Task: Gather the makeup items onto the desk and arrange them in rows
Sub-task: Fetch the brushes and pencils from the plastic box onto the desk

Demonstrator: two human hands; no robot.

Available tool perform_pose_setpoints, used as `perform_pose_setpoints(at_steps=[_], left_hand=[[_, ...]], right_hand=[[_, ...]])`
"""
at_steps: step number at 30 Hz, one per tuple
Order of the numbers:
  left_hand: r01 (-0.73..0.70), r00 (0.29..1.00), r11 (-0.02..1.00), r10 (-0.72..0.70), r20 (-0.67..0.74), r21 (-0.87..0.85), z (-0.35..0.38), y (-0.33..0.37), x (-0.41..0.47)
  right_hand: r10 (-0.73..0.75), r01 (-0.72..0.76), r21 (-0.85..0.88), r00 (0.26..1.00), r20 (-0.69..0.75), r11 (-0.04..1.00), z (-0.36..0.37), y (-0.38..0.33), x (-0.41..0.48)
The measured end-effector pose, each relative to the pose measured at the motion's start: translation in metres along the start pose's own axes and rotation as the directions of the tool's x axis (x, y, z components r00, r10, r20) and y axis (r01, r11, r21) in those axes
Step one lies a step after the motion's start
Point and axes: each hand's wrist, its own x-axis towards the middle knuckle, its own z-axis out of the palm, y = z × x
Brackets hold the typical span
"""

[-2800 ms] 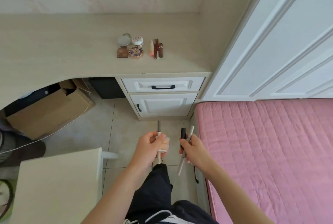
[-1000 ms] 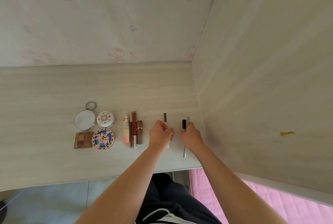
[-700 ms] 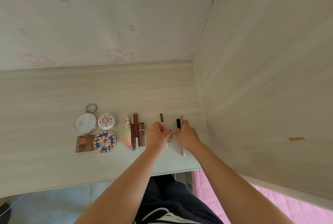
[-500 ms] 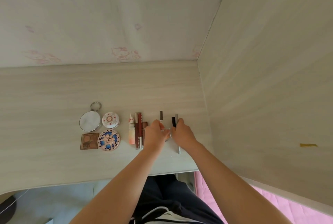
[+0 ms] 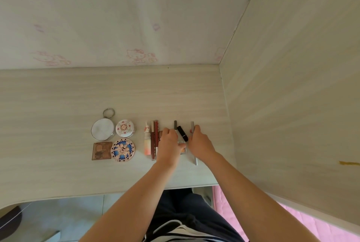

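Noted: left hand point(image 5: 169, 144) grips grey pencil point(image 5: 175, 124); right hand point(image 5: 199, 144) pinches silver pen point(image 5: 192, 125), both near the desk's point(image 5: 58, 95) front right corner. Between them a black tube point(image 5: 182, 133) lies askew. Recommend setting all three parallel to neighbouring sticks point(image 5: 153, 138), ends level.

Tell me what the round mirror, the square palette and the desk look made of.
Round mirror: probably glass in polished metal, given pale glare and silver rim. Square palette: likely glossy plastic, bronze sheen. Desk: matt pale wood-grain surface, laminate or wood; cannot tell.
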Motion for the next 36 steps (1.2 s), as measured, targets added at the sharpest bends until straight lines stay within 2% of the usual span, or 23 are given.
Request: perform_pose_setpoints(at_steps=[9,15,20,27,33,36], left_hand=[[-0.032,0.999,0.996,0.032,0.005,0.078,-0.004,-0.002,-0.003],[-0.134,0.991,0.976,0.129,0.04,0.173,-0.001,-0.005,-0.009],[-0.162,0.987,0.96,0.154,0.052,0.228,0.003,-0.012,-0.014],[-0.205,0.979,0.925,0.195,0.061,0.319,0.003,-0.015,-0.019],[-0.239,0.969,0.858,0.239,0.06,0.455,0.006,-0.015,-0.024],[-0.254,0.963,0.83,0.267,0.046,0.496,0.008,-0.017,-0.024]], right_hand=[[-0.046,0.036,0.116,0.995,0.085,0.993,0.004,0.0,0.003],[-0.051,0.048,0.06,0.997,0.051,0.997,-0.004,0.002,0.006],[-0.081,0.081,0.03,0.997,0.008,0.996,-0.013,-0.002,0.014],[-0.073,0.082,0.176,0.996,-0.055,0.981,-0.012,0.004,0.014],[0.041,-0.025,0.365,0.999,-0.034,0.931,-0.01,0.019,0.006],[0.036,-0.034,0.334,0.999,0.002,0.942,-0.011,0.027,0.003]])
